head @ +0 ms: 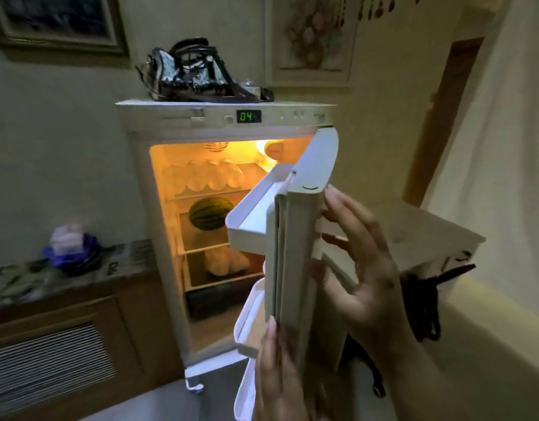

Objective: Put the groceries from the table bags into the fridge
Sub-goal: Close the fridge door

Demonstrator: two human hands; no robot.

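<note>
The fridge (159, 226) stands open and lit inside, its door (295, 238) swung out edge-on toward the camera. The right hand (362, 268) lies against the door's outer face with fingers straight and spread, its grip apart and clamped on nothing. The left hand (277, 369) comes up from below that one, its fingertips on the door's near edge; whether this grip is curled round the edge I cannot tell. Just left of both hands, white door trays (250, 214) jut from the door's inner side. Beyond the hands, deep in the fridge, a watermelon (209, 217) sits on a middle shelf, with pale rounded items on the shelf above and a pale bundle below. Above the hands, a dark shiny bag (195, 74) rests on the fridge top, over a green display (246, 117) reading 04. Far left of the hands, a blue bundle (71, 250) sits on a marbled surface (25, 281).
</note>
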